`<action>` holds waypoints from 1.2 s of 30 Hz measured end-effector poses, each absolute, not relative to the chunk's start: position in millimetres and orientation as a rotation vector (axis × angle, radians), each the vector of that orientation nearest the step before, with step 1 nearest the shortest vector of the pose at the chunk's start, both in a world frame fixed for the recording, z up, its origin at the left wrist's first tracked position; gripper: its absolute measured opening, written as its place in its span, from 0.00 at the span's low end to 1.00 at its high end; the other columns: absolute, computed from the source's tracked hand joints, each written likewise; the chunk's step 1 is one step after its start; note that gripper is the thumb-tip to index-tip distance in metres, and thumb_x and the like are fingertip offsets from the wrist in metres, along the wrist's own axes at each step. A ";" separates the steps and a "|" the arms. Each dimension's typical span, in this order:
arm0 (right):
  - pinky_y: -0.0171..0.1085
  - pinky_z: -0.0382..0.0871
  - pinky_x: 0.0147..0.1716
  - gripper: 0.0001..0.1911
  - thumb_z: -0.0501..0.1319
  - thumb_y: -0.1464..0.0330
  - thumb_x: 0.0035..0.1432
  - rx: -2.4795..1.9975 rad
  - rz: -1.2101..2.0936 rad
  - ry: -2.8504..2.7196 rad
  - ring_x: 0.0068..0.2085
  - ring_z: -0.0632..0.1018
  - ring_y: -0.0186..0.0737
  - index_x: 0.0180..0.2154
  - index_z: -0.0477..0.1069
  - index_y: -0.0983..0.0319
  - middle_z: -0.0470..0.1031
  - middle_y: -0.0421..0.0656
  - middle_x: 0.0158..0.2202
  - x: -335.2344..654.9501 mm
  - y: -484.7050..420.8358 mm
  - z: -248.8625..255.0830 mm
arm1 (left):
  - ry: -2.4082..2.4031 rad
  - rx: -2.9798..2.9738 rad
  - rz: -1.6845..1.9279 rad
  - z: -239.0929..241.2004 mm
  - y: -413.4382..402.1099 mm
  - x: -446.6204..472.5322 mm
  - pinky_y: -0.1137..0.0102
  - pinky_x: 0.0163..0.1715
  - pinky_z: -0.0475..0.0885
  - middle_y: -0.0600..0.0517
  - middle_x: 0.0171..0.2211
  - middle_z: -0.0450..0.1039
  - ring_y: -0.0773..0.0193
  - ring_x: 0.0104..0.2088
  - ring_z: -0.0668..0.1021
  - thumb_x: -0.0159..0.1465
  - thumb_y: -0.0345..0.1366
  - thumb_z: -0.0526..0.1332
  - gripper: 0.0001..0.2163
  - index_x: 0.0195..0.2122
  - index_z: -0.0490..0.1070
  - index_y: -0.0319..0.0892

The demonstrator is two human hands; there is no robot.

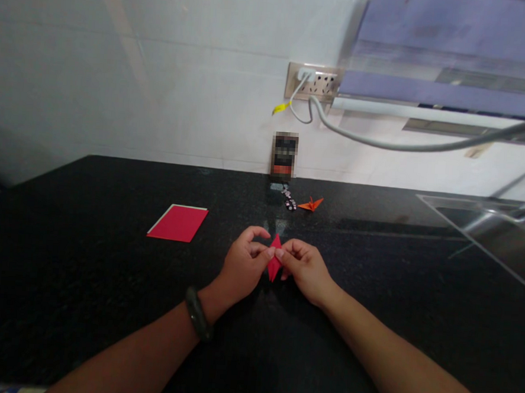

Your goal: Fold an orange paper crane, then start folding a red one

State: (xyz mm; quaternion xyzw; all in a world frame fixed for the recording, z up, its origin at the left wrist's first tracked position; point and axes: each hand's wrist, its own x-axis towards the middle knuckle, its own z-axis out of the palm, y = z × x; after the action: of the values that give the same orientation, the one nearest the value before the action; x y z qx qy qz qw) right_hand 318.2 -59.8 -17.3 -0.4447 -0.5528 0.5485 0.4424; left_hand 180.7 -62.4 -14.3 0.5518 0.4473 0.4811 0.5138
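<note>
A small red folded paper (273,270), shaped like a narrow diamond, is held just above the dark countertop between my two hands. My left hand (248,260) pinches its left side with thumb and fingers, the index finger curving over above. From the right, my right hand (305,264) grips the other side, its thumb on the front of the paper. Both thumbs nearly meet at the middle of the diamond. Its top and bottom points show, while the fingers partly hide its sides. Beyond my hands lies an orange paper crane (312,205).
A stack of red square paper (178,223) lies left on the black countertop (83,280). Against the wall stands a blurred-out phone-like object (284,156) with a patterned strap (290,203). A grey cable (381,144) hangs from the socket (313,83). A sink edge (477,242) is at right.
</note>
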 end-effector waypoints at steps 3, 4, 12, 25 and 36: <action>0.28 0.61 0.15 0.13 0.62 0.62 0.46 -1.093 1.382 -1.302 0.15 0.65 0.26 0.21 0.63 0.64 0.66 0.35 0.15 316.3 -59.3 -18.3 | 1.076 1.289 1.149 -13.8 -62.5 181.5 0.78 0.15 0.59 0.60 0.16 0.68 0.72 0.15 0.69 0.54 0.34 0.59 0.11 0.36 0.59 0.43; 0.28 0.60 0.14 0.13 0.62 0.62 0.46 -1.088 1.410 -1.273 0.15 0.66 0.26 0.21 0.63 0.64 0.66 0.35 0.15 316.1 -58.8 -18.9 | 1.067 1.256 1.144 -13.6 -62.1 181.7 0.77 0.16 0.61 0.60 0.16 0.68 0.71 0.15 0.70 0.54 0.35 0.59 0.10 0.35 0.59 0.42; 0.26 0.59 0.11 0.14 0.64 0.63 0.44 -1.038 1.592 -1.026 0.13 0.63 0.25 0.19 0.63 0.64 0.62 0.33 0.12 324.1 -55.1 -17.7 | 0.872 1.183 1.050 -11.2 -58.1 179.0 0.69 0.35 0.71 0.50 0.28 0.76 0.65 0.30 0.77 0.51 0.31 0.60 0.08 0.33 0.70 0.37; 0.30 0.61 0.18 0.11 0.62 0.62 0.47 -1.065 1.085 -1.450 0.22 0.65 0.30 0.32 0.67 0.61 0.64 0.37 0.23 332.0 -53.9 -16.0 | 1.051 1.132 1.083 -9.6 -58.7 177.4 0.75 0.25 0.67 0.53 0.20 0.72 0.71 0.22 0.73 0.52 0.36 0.62 0.08 0.29 0.70 0.36; 0.31 0.61 0.22 0.04 0.61 0.68 0.48 -1.086 0.875 -1.597 0.24 0.66 0.31 0.28 0.67 0.61 0.65 0.38 0.23 331.8 -53.7 -17.1 | 1.046 1.152 1.054 -17.6 -58.2 177.9 0.74 0.26 0.67 0.51 0.23 0.75 0.68 0.24 0.75 0.47 0.33 0.66 0.10 0.30 0.71 0.36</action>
State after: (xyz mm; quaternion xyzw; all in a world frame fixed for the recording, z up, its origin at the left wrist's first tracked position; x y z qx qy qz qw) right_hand 331.8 -53.7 -17.1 -0.4471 -0.6570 0.3599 0.4889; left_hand 177.9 -58.2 -17.6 0.4948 0.4493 0.4526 0.5902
